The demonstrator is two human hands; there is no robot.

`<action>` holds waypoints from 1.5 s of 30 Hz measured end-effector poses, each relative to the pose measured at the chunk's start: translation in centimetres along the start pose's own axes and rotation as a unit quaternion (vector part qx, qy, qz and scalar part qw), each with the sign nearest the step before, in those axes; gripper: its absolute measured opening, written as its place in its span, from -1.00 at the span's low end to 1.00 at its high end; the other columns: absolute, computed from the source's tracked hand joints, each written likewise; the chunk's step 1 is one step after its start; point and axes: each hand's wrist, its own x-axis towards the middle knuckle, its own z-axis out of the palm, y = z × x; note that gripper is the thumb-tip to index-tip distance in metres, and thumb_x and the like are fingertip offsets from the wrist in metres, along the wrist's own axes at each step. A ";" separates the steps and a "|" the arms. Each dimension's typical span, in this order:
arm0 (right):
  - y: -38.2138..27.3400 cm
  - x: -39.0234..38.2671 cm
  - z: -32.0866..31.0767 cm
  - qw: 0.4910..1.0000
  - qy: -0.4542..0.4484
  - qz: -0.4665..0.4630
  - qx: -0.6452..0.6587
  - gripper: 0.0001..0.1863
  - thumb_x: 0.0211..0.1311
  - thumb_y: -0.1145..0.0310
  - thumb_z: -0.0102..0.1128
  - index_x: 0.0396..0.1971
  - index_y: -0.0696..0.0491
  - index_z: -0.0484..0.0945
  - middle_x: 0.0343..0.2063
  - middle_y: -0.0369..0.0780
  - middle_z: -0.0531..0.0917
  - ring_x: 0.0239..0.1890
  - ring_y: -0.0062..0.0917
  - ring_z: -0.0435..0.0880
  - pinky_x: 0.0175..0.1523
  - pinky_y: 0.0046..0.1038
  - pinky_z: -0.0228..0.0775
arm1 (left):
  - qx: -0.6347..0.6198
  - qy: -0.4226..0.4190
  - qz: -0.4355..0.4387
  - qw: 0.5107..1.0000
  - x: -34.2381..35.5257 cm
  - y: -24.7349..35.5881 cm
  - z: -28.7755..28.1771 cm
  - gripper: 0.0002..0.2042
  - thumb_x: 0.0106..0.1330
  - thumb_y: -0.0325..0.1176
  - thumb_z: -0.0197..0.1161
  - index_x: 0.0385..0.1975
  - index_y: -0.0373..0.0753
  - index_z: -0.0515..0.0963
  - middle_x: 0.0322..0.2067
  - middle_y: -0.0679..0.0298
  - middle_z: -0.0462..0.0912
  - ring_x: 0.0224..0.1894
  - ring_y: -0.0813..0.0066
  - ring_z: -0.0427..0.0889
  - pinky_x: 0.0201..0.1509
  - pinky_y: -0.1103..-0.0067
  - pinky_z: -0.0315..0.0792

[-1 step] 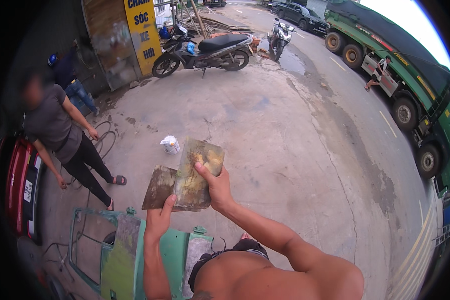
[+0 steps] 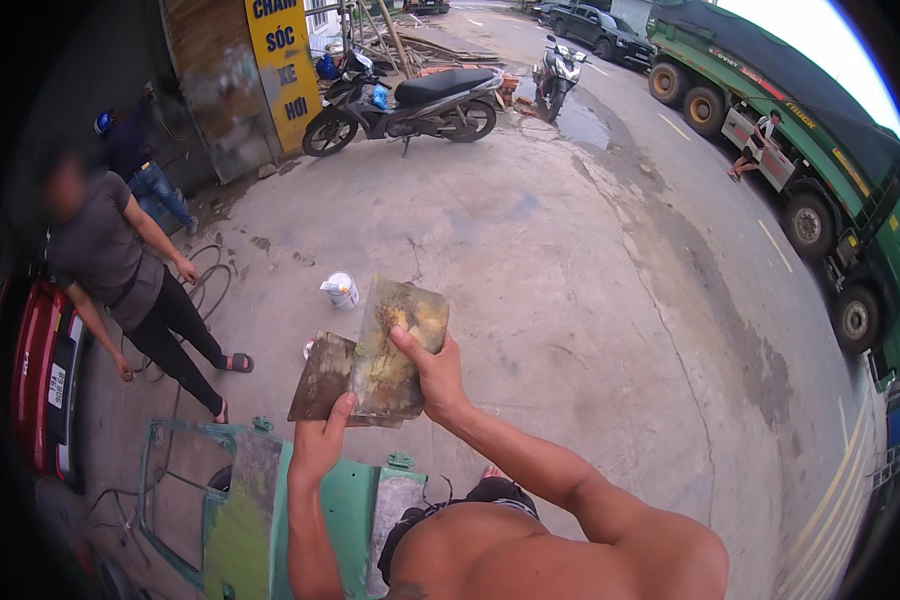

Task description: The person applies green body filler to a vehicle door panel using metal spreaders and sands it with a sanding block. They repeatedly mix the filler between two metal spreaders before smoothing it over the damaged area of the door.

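Yellow smears mark a pale, flat rectangular plate (image 2: 378,350) at the centre of the frame, which hides the right part of a dark brown, stained flat plate (image 2: 320,385) just left of it. A thin edge shows below the pale one; which piece it belongs to, I cannot tell. A small white round object (image 2: 308,349) is mostly hidden behind the dark plate's upper left edge, and the material on both plates is hard to make out.

The right hand (image 2: 442,382) is clamped on the pale plate's right edge, thumb flat on the face, other fingers out of sight behind. The left hand (image 2: 317,447) grips the dark plate near its lower right corner, thumb in front, the fingers behind it hidden.

Grey concrete ground (image 2: 560,350) spreads from the plates toward the right of the frame. A white cylindrical can (image 2: 342,291) stands near the pale plate's upper left edge, while a green-painted metal panel (image 2: 348,505) lies below the plates, at lower left, partly covered by the left forearm.
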 end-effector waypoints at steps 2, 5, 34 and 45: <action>-1.0 -0.7 -0.7 1.000 -0.003 -0.002 -0.021 -0.48 0.19 0.22 0.41 0.03 0.22 0.47 -0.11 -0.20 0.64 -0.11 -0.57 0.63 -0.01 -0.46 0.50 | 0.036 -0.023 0.018 0.999 -0.3 0.8 -0.2 -0.63 0.44 -0.35 0.13 0.15 -0.44 0.41 0.04 0.08 0.57 0.09 0.35 0.50 0.21 0.44 0.33; -2.8 0.1 -1.8 0.997 -0.064 -0.027 -0.024 -0.48 0.20 0.22 0.40 0.04 0.21 0.47 -0.10 -0.21 0.64 -0.10 -0.57 0.63 0.01 -0.47 0.51 | 0.044 -0.165 -0.044 0.984 0.7 1.9 -1.1 -0.62 0.48 -0.28 0.08 0.15 -0.42 0.42 0.04 0.08 0.57 0.11 0.36 0.49 0.22 0.43 0.31; -0.4 10.9 -29.4 0.857 0.199 -0.083 -0.468 -0.65 0.30 0.24 0.15 -0.07 0.18 0.60 -0.27 -0.04 0.73 -0.20 -0.26 0.72 -0.08 -0.31 0.48 | -0.103 0.189 0.110 0.970 4.3 -0.6 14.3 -0.75 0.46 -0.33 0.16 -0.18 -0.45 0.59 -0.23 0.09 0.70 -0.16 0.28 0.66 -0.04 0.50 0.47; -1.8 7.3 -15.8 0.789 -0.320 0.187 0.490 -0.57 0.46 0.19 -0.01 0.24 0.01 0.34 -0.28 -0.25 0.45 -0.35 -0.61 0.40 -0.27 -0.58 0.39 | -0.491 -0.078 -0.219 0.840 4.6 4.1 21.5 -0.63 0.45 -0.25 0.14 0.18 -0.24 0.39 0.10 0.22 0.53 0.05 0.46 0.61 0.07 0.48 0.55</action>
